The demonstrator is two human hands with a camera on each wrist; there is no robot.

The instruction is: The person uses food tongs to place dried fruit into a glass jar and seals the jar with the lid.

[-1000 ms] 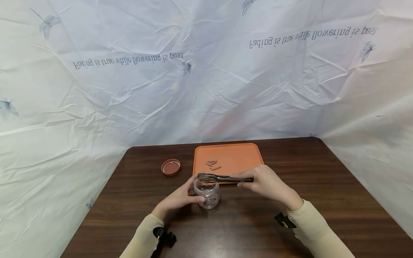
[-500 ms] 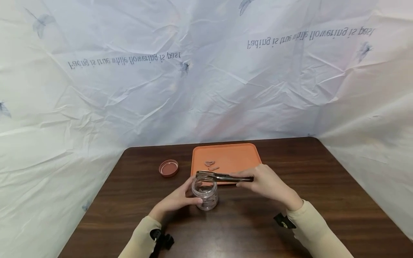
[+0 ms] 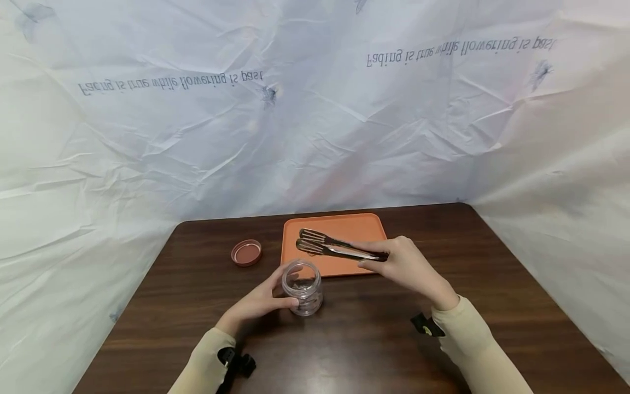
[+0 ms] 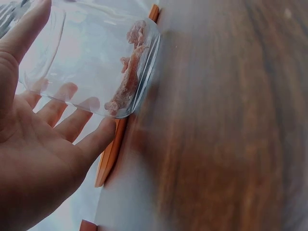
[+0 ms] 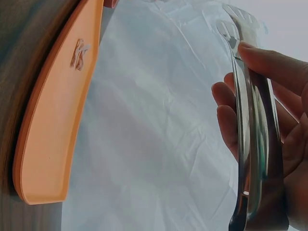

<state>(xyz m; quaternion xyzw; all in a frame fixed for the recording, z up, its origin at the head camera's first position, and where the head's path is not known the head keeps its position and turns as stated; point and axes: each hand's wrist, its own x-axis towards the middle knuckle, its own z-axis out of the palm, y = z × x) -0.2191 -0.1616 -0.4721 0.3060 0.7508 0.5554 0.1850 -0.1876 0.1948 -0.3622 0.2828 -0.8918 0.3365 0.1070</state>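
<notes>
A clear open jar (image 3: 309, 304) stands on the table, and my left hand (image 3: 260, 302) grips its side with the thumb in front. Through its wall in the left wrist view, brownish-pink dried strips (image 4: 128, 77) lie at the bottom. My right hand (image 3: 407, 269) holds metal serving tongs (image 3: 339, 250) with slotted tips. Those tips are slightly apart over the orange tray (image 3: 355, 225), with nothing visible between them. A few similar strips (image 5: 78, 54) lie on the tray in the right wrist view; in the head view the tongs mostly cover them.
A reddish-brown lid (image 3: 247, 253) lies on the dark wooden table (image 3: 374, 339), left of the tray. A pale printed sheet (image 3: 315, 126) hangs behind the table and along both sides. The tray's near edge lies just beyond the jar.
The tongs have risen from the jar's mouth and moved forward over the tray, their tips spreading wider apart. My left hand keeps its hold on the jar. The head view has shifted slightly.
</notes>
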